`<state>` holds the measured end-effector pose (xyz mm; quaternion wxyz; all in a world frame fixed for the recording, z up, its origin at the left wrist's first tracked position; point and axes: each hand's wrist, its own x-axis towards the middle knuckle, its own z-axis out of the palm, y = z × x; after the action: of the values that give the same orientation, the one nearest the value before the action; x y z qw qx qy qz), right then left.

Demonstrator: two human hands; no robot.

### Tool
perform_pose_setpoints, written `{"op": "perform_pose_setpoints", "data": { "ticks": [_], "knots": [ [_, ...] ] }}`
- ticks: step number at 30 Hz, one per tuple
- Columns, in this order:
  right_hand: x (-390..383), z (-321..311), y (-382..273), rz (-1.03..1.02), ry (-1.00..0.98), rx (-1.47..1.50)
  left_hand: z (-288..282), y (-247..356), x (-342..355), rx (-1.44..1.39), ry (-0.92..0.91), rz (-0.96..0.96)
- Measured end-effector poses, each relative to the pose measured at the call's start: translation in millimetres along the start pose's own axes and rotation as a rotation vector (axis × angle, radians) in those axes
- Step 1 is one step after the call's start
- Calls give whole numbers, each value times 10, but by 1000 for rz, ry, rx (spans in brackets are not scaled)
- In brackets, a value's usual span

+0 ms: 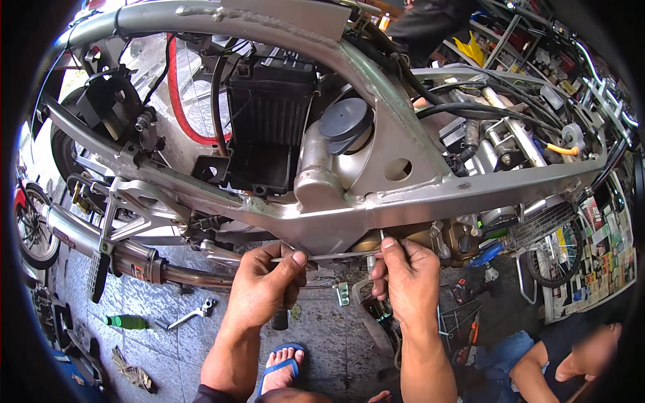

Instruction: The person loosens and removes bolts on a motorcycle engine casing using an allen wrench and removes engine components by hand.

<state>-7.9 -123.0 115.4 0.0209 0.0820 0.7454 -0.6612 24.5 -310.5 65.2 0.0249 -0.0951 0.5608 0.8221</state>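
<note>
In front of me stands a stripped motorcycle frame (416,205), grey and metallic, with the engine (410,242) partly showing beneath it. Just under its lower rail, my left hand (255,292) pinches a thin metal rod (339,256) between thumb and fingers. The rod runs roughly level across to my right hand (411,282), whose thumb and fingers close around that end. A short socket-like metal piece (371,263) hangs beside the right fingers; whether it joins the rod I cannot tell. Parts of the engine behind the hands are hidden.
A black plastic box (269,121) and a dark round cap (346,121) sit within the frame. On the floor lie a green bottle (126,322), a metal lever (191,314) and an orange-handled tool (474,329). Another person's bent leg (531,369) is at lower right, near newspapers (601,248).
</note>
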Motion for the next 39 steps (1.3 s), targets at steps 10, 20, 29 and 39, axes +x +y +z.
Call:
{"op": "perform_pose_setpoints", "data": {
  "ticks": [10, 20, 29, 39],
  "knots": [
    [1, 52, -26, 20, 34, -13, 132, -194, -32, -231, 139, 24],
    [19, 66, 11, 10, 34, 69, 248, -87, -17, -23, 332, 262],
    [4, -47, 53, 22, -98, 116, 427, 37, -31, 122, 599, 395],
    [46, -231, 173, 69, -387, 455, 456, 37, 31, 35, 844, 469]
  ]
}}
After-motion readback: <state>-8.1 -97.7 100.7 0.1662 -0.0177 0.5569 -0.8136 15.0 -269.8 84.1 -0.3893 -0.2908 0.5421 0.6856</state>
